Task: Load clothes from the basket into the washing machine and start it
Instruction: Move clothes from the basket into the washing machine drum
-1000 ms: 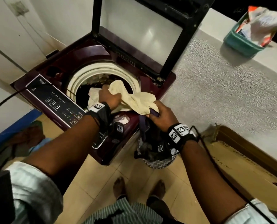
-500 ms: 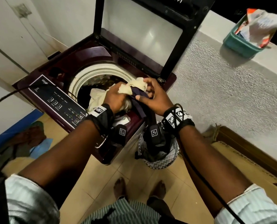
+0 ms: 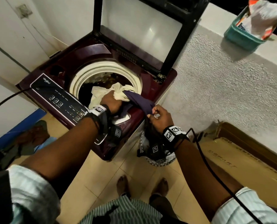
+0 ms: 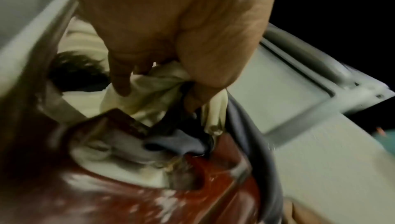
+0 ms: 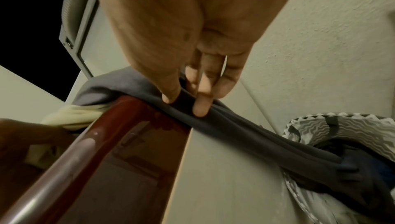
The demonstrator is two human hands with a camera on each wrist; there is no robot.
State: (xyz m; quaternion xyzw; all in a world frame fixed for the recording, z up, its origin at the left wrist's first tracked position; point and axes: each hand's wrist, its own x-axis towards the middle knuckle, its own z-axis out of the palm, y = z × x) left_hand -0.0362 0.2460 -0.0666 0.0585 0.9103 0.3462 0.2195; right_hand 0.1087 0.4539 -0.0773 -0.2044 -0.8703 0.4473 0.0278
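Note:
The maroon top-loading washing machine [image 3: 155,88] stands with its lid [image 3: 141,31] raised and clothes in the drum. My left hand [image 3: 111,102] grips a cream garment [image 3: 102,92] at the drum's front rim, seen bunched in my fingers [image 4: 119,82] in the left wrist view. A dark blue garment [image 3: 139,101] stretches from there over the machine's edge down to the patterned basket [image 3: 160,160] on the floor. My right hand [image 3: 157,117] pinches this dark blue garment [image 5: 224,123] between thumb and fingers [image 5: 200,107] beside the machine's corner.
A control panel [image 3: 60,101] runs along the machine's front. A rough white wall [image 3: 223,81] rises to the right, with a teal basket [image 3: 242,36] on its ledge. A cardboard box [image 3: 241,162] lies on the floor at right. My bare feet [image 3: 123,183] stand on tan tiles.
My right hand has drawn back from the drum toward the basket, pulling the dark blue garment taut. My left hand stays at the drum rim with the cream garment.

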